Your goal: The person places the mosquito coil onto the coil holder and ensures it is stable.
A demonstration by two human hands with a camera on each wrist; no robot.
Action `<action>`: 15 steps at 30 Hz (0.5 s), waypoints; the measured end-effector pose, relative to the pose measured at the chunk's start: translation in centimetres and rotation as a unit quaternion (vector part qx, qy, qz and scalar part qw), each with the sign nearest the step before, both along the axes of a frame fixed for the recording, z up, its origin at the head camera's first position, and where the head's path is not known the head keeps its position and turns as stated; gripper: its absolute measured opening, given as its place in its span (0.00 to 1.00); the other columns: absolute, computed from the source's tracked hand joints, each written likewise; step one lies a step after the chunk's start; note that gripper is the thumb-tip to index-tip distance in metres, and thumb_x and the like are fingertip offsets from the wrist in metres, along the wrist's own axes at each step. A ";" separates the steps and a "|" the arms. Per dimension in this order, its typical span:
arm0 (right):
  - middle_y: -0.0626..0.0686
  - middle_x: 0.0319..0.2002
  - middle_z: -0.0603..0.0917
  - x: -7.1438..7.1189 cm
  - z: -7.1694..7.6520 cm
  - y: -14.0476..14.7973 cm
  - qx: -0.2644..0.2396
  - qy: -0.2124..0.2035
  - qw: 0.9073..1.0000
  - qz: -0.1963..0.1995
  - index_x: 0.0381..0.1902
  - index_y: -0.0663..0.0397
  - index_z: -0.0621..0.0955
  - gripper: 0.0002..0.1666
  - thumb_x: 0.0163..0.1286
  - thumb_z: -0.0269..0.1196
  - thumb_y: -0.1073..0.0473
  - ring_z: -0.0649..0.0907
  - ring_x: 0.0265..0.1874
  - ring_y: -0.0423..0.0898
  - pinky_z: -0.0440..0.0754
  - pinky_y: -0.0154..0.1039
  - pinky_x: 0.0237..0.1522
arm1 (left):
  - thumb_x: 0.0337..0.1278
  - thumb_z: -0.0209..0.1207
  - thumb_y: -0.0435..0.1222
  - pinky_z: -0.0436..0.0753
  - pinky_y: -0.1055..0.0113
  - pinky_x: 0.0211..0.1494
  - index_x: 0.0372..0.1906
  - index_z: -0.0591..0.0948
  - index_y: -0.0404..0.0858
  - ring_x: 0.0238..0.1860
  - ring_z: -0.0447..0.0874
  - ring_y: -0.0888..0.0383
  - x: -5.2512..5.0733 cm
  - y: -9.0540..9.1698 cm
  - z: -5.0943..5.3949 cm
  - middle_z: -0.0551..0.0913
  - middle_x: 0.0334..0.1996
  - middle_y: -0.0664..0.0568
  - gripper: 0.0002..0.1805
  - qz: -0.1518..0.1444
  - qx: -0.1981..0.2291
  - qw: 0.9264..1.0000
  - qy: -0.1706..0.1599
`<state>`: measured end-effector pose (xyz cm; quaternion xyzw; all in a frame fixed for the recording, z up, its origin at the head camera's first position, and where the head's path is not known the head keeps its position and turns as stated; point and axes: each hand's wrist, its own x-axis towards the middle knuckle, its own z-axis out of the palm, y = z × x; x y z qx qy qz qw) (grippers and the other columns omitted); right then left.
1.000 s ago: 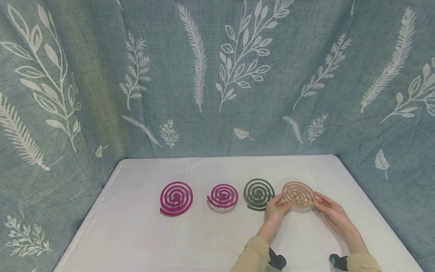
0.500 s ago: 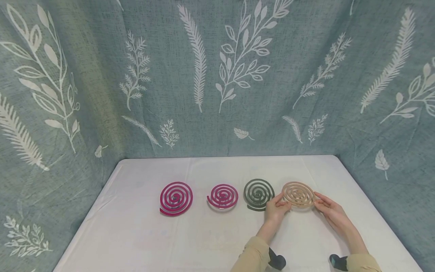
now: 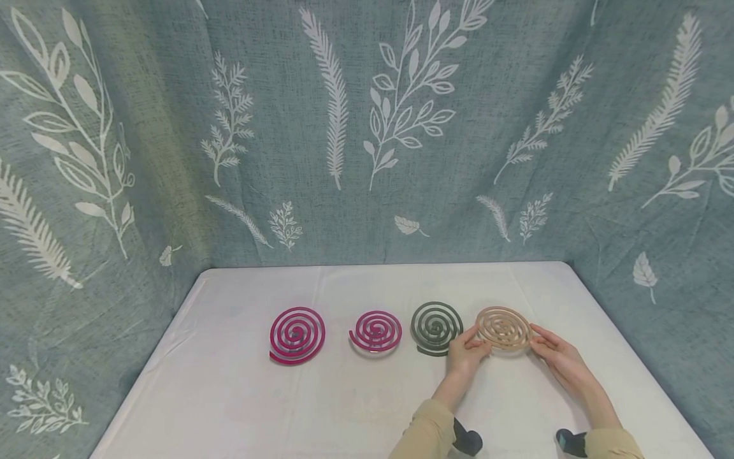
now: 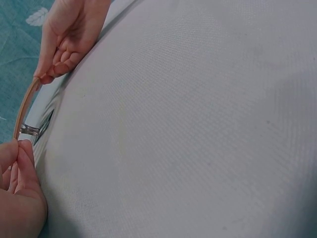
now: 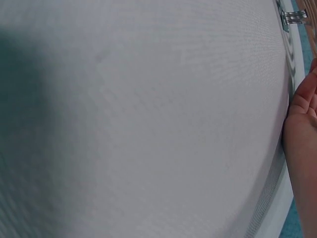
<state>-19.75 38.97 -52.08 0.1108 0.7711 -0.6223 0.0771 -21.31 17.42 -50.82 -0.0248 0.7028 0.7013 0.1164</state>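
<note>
A tan mosquito coil [image 3: 504,328] sits at the right end of a row on the white table [image 3: 229,408]. My left hand [image 3: 466,354] pinches its left edge between thumb and fingers. On the opposite edge my right hand [image 3: 564,363] pinches it the same way. Beneath the coil a small metal stand [image 4: 29,130] shows in the left wrist view, partly hidden by the left fingers; the right wrist view catches only part of the coil [image 5: 311,22] and the right hand. A dark green mosquito coil [image 3: 437,329] lies just left of my left hand.
Two magenta mosquito coils lie farther left: one near the middle [image 3: 376,331], another at the row's left end [image 3: 297,335]. Blue-green leaf-patterned cloth [image 3: 367,127] hangs behind and along both sides of the table. Dark wrist devices [image 3: 469,440] stick out from my sleeves.
</note>
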 end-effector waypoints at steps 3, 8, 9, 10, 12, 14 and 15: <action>0.35 0.39 0.73 0.0 0.0 0.0 0.001 0.000 1.000 0.001 0.73 0.63 0.50 0.42 0.71 0.56 0.52 0.74 0.40 0.25 0.75 0.18 0.46 | 0.51 0.64 0.33 0.79 0.79 0.34 0.59 0.76 0.41 0.28 0.78 0.69 -0.1 0.0 -0.1 0.82 0.29 0.54 0.26 -0.001 0.005 1.000 0.000; 0.35 0.39 0.72 -0.1 0.0 0.1 0.004 0.000 1.000 0.001 0.73 0.63 0.50 0.42 0.71 0.56 0.52 0.74 0.40 0.25 0.74 0.18 0.46 | 0.51 0.64 0.33 0.80 0.78 0.35 0.59 0.77 0.41 0.28 0.79 0.69 0.0 -0.1 -0.3 0.82 0.28 0.56 0.26 -0.006 0.008 1.000 0.012; 0.35 0.39 0.72 -0.1 -0.1 0.1 0.004 0.000 1.000 0.002 0.73 0.63 0.50 0.42 0.71 0.56 0.52 0.73 0.40 0.25 0.74 0.18 0.46 | 0.51 0.64 0.33 0.80 0.78 0.34 0.58 0.77 0.41 0.28 0.78 0.69 0.0 -0.1 -0.3 0.81 0.27 0.58 0.25 -0.006 0.009 1.000 0.022; 0.34 0.39 0.73 -0.1 -0.1 0.1 0.003 0.000 1.000 0.002 0.73 0.63 0.50 0.42 0.71 0.56 0.52 0.74 0.40 0.25 0.74 0.18 0.46 | 0.51 0.64 0.33 0.80 0.78 0.34 0.58 0.77 0.41 0.27 0.78 0.70 0.1 -0.2 -0.2 0.81 0.27 0.58 0.25 -0.007 0.007 1.000 0.028; 0.34 0.39 0.73 -0.1 -0.1 0.1 0.001 0.000 1.000 0.002 0.73 0.63 0.50 0.42 0.71 0.55 0.53 0.74 0.40 0.25 0.74 0.18 0.46 | 0.51 0.64 0.33 0.81 0.77 0.34 0.58 0.77 0.40 0.27 0.78 0.70 0.2 -0.2 -0.2 0.81 0.26 0.58 0.25 -0.008 0.005 0.999 0.035; 0.34 0.39 0.73 -0.1 -0.1 0.1 -0.003 0.001 1.000 0.002 0.73 0.64 0.50 0.42 0.72 0.55 0.53 0.73 0.40 0.25 0.74 0.18 0.46 | 0.51 0.64 0.33 0.81 0.78 0.35 0.58 0.77 0.40 0.28 0.79 0.70 0.2 -0.2 -0.1 0.82 0.27 0.57 0.25 -0.005 0.012 1.000 0.026; 0.34 0.39 0.73 -0.1 -0.1 0.1 -0.004 0.002 1.000 0.003 0.73 0.64 0.50 0.42 0.72 0.55 0.53 0.73 0.40 0.25 0.74 0.18 0.46 | 0.51 0.64 0.32 0.81 0.78 0.35 0.58 0.77 0.40 0.28 0.79 0.69 0.1 -0.2 -0.2 0.82 0.27 0.57 0.25 -0.003 0.015 1.000 0.020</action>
